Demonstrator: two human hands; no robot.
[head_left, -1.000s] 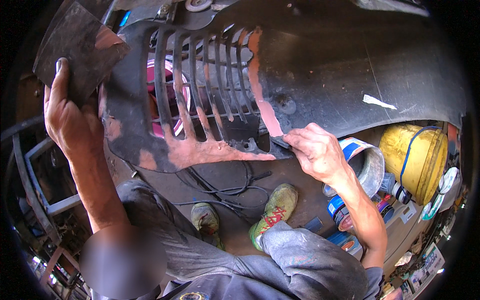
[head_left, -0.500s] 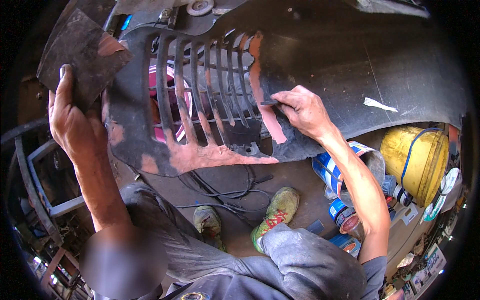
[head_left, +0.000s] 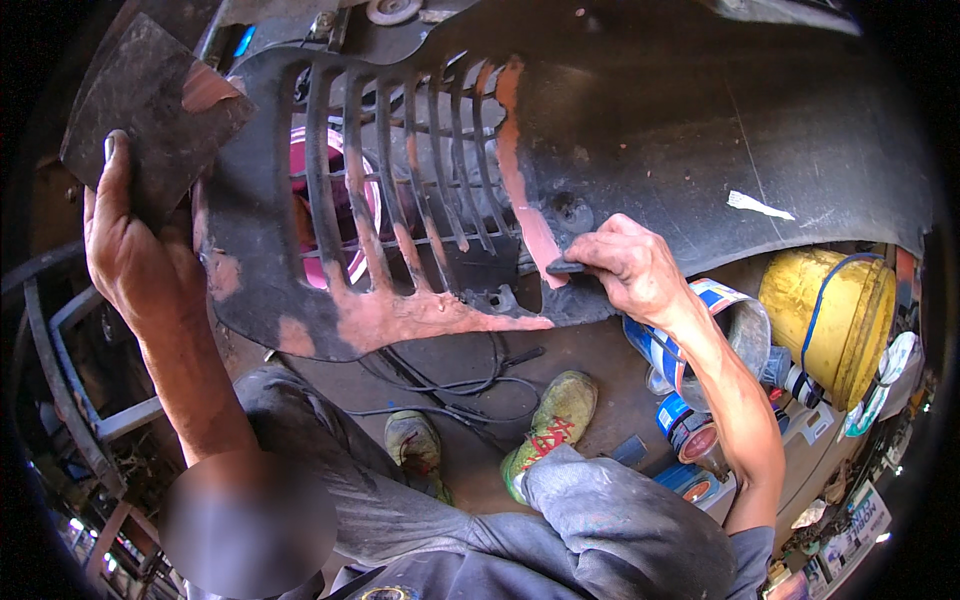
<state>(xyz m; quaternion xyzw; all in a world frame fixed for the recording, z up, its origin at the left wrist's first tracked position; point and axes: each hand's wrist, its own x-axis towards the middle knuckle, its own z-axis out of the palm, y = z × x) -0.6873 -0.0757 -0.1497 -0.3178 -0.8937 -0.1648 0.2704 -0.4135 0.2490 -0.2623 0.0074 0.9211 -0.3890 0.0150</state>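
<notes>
A large black bumper panel [head_left: 660,130] with a slatted grille spans the view before me. Pink filler [head_left: 390,315] coats the grille's lower edge, and a strip of it runs down the grille's right side. My right hand [head_left: 625,265] pinches a small dark spreader [head_left: 566,267], its edge at the lower end of that strip. At the far left, my left hand [head_left: 140,250] grips a dark square board [head_left: 155,115] from below, thumb on its face. A pink dab of filler [head_left: 208,88] sits near the board's right corner.
Right of my legs stand a yellow bucket [head_left: 830,325], an open blue-and-white pail [head_left: 735,340] and a smaller blue can [head_left: 685,425]. Black cables [head_left: 440,390] lie on the floor by my shoes. A metal frame [head_left: 70,350] stands at the left. Behind the grille is a pink tub [head_left: 375,205].
My right hand has slid down and slightly right with the spreader, along the pink strip to its lower end. The left hand and board have shifted a little to the left.
</notes>
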